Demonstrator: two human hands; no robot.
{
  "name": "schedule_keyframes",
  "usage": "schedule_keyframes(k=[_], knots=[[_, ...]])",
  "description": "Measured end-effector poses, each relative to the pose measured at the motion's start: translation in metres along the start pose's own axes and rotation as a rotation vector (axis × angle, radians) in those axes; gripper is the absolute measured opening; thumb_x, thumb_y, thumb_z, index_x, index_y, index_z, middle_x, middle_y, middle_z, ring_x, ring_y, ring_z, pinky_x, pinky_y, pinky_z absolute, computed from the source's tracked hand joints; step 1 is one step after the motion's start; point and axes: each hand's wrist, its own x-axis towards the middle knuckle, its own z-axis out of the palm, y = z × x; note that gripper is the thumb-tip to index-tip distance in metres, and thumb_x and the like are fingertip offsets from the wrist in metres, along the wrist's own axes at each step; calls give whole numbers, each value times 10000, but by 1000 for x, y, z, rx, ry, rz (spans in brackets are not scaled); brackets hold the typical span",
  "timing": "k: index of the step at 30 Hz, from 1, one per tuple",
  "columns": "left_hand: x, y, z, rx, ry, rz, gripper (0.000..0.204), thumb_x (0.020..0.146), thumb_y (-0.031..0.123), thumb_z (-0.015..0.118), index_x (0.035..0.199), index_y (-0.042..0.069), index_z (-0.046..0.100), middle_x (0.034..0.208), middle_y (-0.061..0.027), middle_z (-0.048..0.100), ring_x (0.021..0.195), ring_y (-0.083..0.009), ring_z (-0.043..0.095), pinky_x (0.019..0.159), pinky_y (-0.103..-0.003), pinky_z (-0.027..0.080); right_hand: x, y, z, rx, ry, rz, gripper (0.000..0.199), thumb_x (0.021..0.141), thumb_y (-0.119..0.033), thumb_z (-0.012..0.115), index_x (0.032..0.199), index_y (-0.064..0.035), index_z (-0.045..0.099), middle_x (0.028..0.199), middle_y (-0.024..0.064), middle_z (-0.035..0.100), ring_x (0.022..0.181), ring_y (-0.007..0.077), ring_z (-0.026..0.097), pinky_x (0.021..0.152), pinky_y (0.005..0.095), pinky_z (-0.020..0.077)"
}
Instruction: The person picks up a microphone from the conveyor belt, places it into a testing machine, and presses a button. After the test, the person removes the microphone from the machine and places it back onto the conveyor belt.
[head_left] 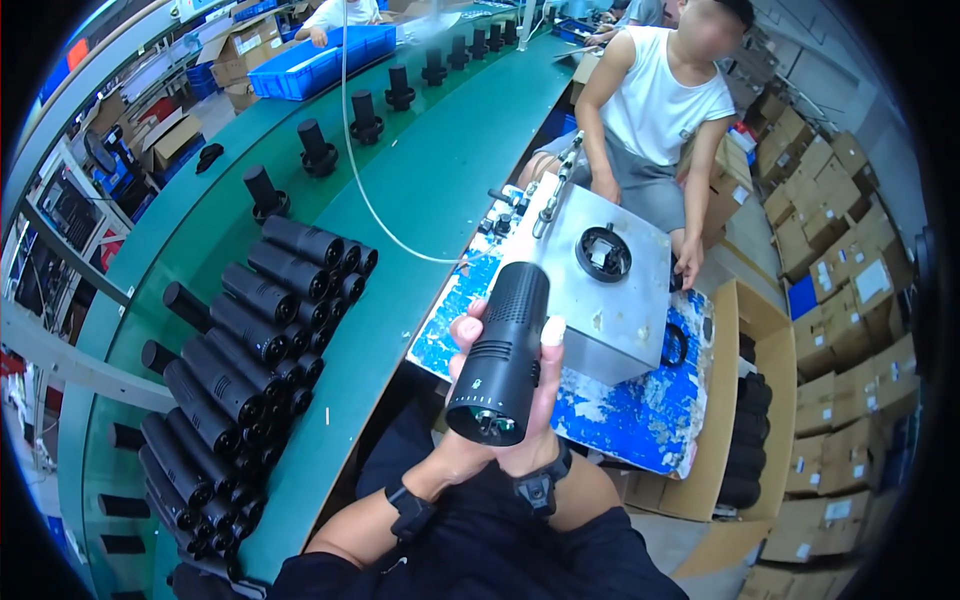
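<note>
Both hands close around one black cylinder (503, 352), held up over the person's lap with its open lower end toward the camera and its slotted upper end tilted away. Right hand (540, 400) wraps the tube from the right side, its grip shut on it with fingertips showing along the upper part. Left hand (462, 430) cups the lower end from the left and beneath, thumb pressed on the body, so that grip too is shut on the tube. Each wrist wears a dark strap.

Just behind the cylinder a grey metal block (610, 290) with a round black socket (603, 253) stands on a worn blue mat (640, 410) at the near edge of the green bench (420, 200). Toward the left edge of the bench lies a stacked heap of like black cylinders (250, 350). Single ones stand upright in a row (365, 115) along the far curve. Across the block sits another person in a white sleeveless top (665, 100), one hand on the block's far right corner. Cardboard cartons (840, 290) pile up at the right.
</note>
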Motion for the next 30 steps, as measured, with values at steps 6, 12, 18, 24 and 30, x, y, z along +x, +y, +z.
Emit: schedule_keyframes(k=[6,12,18,24,30], knots=[[-4,-37,-21,11,-101,-109,546,969,18,731,1473,34,522,1186,-111,709,1115,-182,680,991,-372,540,-1,-3,12,-416,240,-121,726,1017,-661,571,1355,-20,522,1171,134,648,942,166,654,751,260,576],[10,28,-53,172,118,13,357,1067,153,624,1389,7,576,1212,-100,693,1113,-176,672,970,-344,549,-6,-98,-45,-506,275,-5,645,1058,-615,524,1315,-25,567,1089,121,699,731,108,629,522,207,480],[37,89,-3,216,-22,133,406,1102,210,572,1458,21,514,1299,-112,643,1112,-197,677,948,-327,559,-15,-117,-53,-400,315,-16,571,1086,-525,519,1394,-45,507,1217,160,693,683,96,619,454,192,429],[46,70,18,338,-18,252,598,1003,144,723,1523,19,456,1417,-162,547,1207,-249,649,930,-371,604,-33,-107,-41,-1076,292,-288,576,1091,-445,552,1485,-43,428,1305,182,662,672,105,596,452,204,419],[48,63,20,972,40,745,685,896,-2,783,1512,40,487,1442,-169,517,1223,-249,635,939,-357,597,-52,-116,-41,-940,323,-209,588,1090,-426,554,1511,-45,402,1344,193,643,713,117,631,468,218,436]])
